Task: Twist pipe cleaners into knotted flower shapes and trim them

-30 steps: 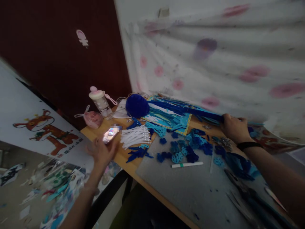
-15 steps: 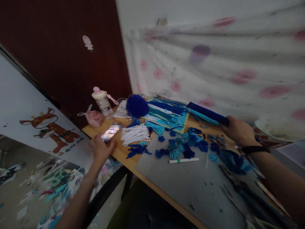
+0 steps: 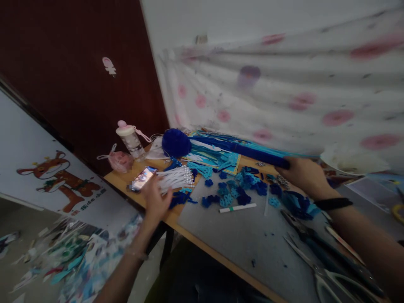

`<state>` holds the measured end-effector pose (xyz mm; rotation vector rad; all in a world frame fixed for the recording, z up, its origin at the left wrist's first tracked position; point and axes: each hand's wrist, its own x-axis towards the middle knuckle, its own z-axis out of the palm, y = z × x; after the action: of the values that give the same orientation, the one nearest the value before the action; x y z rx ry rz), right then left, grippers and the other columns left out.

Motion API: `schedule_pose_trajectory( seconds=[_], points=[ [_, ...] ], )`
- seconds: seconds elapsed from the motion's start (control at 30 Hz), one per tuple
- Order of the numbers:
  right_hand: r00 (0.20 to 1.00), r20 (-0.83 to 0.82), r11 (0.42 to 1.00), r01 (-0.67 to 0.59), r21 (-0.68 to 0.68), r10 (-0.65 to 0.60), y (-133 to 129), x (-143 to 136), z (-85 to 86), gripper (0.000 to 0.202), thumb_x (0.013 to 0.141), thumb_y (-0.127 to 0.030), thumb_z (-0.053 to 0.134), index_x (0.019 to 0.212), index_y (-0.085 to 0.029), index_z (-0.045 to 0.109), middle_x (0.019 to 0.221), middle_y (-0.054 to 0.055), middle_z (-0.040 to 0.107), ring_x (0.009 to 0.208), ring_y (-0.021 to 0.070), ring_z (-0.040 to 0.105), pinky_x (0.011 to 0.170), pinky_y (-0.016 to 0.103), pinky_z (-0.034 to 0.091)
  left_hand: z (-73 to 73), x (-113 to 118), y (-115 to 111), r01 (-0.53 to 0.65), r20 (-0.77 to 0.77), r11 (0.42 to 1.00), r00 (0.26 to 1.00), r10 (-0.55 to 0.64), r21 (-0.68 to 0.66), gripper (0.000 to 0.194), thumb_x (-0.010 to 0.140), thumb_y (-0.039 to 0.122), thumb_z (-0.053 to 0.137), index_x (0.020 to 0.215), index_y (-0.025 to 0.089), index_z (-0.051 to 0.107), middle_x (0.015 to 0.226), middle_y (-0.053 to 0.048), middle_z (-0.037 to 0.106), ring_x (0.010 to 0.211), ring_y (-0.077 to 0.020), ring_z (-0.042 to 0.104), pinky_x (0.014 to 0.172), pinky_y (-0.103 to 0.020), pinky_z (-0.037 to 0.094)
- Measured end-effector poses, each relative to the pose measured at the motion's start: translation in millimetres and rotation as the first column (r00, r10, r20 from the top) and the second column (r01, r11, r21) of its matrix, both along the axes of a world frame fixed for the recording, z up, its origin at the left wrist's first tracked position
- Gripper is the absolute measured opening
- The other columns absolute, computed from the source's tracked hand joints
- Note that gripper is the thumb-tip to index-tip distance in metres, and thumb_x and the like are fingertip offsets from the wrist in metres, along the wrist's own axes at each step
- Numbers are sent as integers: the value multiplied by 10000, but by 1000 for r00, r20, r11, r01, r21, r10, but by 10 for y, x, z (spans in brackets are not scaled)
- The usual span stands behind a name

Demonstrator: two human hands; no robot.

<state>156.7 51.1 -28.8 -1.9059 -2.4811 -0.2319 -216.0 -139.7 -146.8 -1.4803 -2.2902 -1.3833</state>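
Note:
My right hand is closed round one end of a long bundle of dark blue fuzzy strips, which reaches left over the light blue strips on the table. My left hand has its fingers apart, at the near right side of a lit phone and by a bunch of white strips with beaded ends. Whether its fingertips touch either one I cannot tell. Dark blue twisted pieces lie just beyond this hand. Blue fuzzy flowers are spread over the grey mat.
A dark blue fuzzy ball, a bottle with a pink cap and a pink bag stand at the back left. A white pen, pliers and scissors lie on the grey mat. Scraps litter the floor.
My left hand has moved right, off the phone, which now lies on the table. My right hand has lowered slightly with the blue strips. The view has shifted a little.

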Motion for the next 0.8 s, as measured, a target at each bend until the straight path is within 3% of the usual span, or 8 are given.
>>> schedule_pose_trajectory(
  seconds=[0.07, 0.13, 0.23, 0.3, 0.47, 0.57, 0.73, 0.8],
  points=[
    [997, 12, 996, -82, -19, 82, -96, -122, -24, 382, 1008, -355, 465, 1129, -96, 719, 995, 243, 769, 889, 331, 730, 638, 338, 362, 91, 378, 126, 232, 154, 973, 962, -226, -19, 196, 823, 330, 633, 969, 213, 690, 1028, -95, 732, 1046, -294, 666, 1002, -466, 494],
    [988, 26, 987, -154, -48, 155, -212, -229, -68, 314, 959, -338, 563, 1156, -146, 715, 983, 190, 785, 877, 327, 740, 631, 319, 382, 158, 711, 263, 402, 313, 916, 870, -382, 1, 144, 790, 312, 700, 906, 232, 727, 975, -74, 765, 995, -274, 693, 973, -430, 514],
    [965, 40, 964, -254, -81, 257, -409, -334, -153, 275, 925, -289, 604, 1142, -156, 707, 1012, 176, 790, 913, 335, 746, 655, 316, 421, 201, 1073, 428, 532, 551, 843, 681, -483, 82, 223, 775, 356, 764, 942, 209, 749, 960, -112, 786, 948, -287, 723, 926, -448, 539],
    [955, 31, 952, -292, -93, 296, -544, -378, -209, 248, 941, -279, 580, 1117, -147, 694, 991, 179, 789, 884, 337, 753, 646, 318, 430, 205, 1242, 481, 583, 689, 798, 516, -510, 154, 297, 773, 421, 784, 966, 197, 754, 1009, -146, 790, 944, -302, 739, 878, -457, 564],
    [923, -31, 912, -383, -148, 383, -810, -461, -292, 199, 952, -277, 591, 1094, -155, 657, 945, 155, 794, 858, 312, 764, 630, 300, 434, 247, 1503, 490, 527, 843, 764, 153, -516, 372, 448, 796, 539, 759, 1113, 224, 739, 1231, -128, 745, 1165, -313, 689, 993, -471, 525],
    [909, -77, 893, -417, -167, 410, -858, -466, -330, 234, 975, -295, 585, 1150, -147, 633, 983, 151, 793, 876, 307, 769, 640, 305, 459, 305, 1522, 514, 435, 851, 766, -4, -524, 474, 466, 720, 524, 833, 1031, 186, 755, 1129, -124, 782, 1195, -322, 677, 1050, -456, 492],
    [865, -207, 856, -491, -159, 457, -873, -342, -382, 270, 956, -326, 644, 1168, -158, 637, 968, 113, 797, 874, 286, 776, 696, 325, 550, 350, 1359, 540, 305, 853, 803, -66, -518, 511, 353, 684, 425, 892, 906, 187, 754, 952, -76, 814, 1083, -277, 730, 962, -372, 537],
    [806, -317, 847, -531, -13, 500, -970, -237, -351, 356, 926, -354, 684, 1219, -159, 633, 1091, 151, 771, 968, 311, 760, 790, 385, 590, 327, 1296, 518, 266, 864, 825, -82, -496, 499, 333, 677, 394, 901, 881, 186, 742, 908, -67, 813, 1001, -263, 752, 867, -349, 570]
  ],
)
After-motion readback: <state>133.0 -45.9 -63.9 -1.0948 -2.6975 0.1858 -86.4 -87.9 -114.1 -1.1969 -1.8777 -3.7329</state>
